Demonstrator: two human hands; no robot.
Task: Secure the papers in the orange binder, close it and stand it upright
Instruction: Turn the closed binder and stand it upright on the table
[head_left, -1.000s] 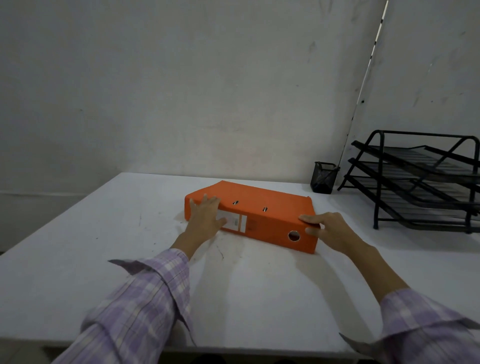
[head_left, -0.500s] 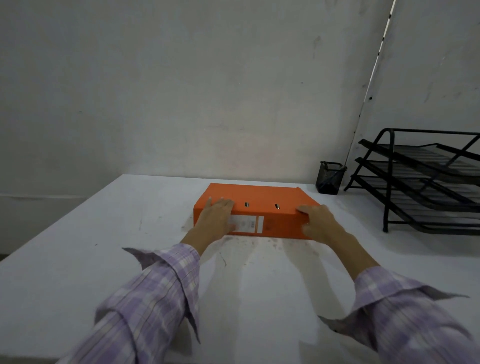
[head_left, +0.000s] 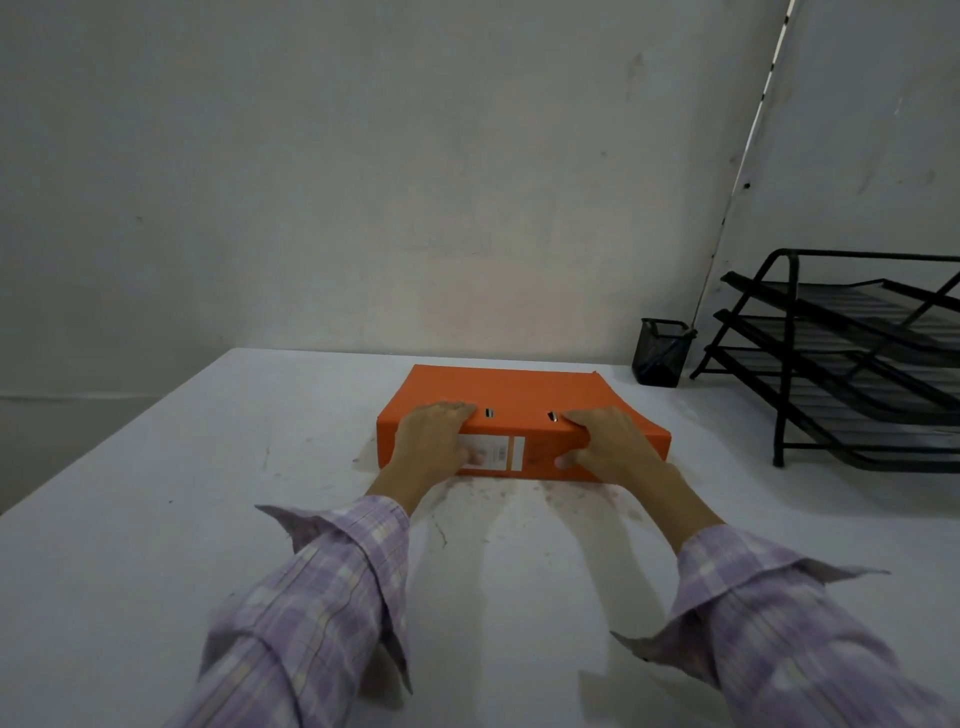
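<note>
The orange binder (head_left: 511, 392) lies flat and closed on the white table (head_left: 156, 493), its spine with a white label facing me. My left hand (head_left: 434, 441) grips the left part of the spine, fingers over the top cover and thumb on the label. My right hand (head_left: 605, 441) grips the right part of the spine the same way, thumb on the spine face. No papers show; the cover hides them.
A black mesh pen cup (head_left: 661, 358) stands at the back right by the wall. A black three-tier wire tray rack (head_left: 852, 358) fills the right side of the table. The wall runs close behind the binder.
The binder has turned from a slanted lie to square with me, spine facing front. Both hands have shifted onto the spine and closed around it.
</note>
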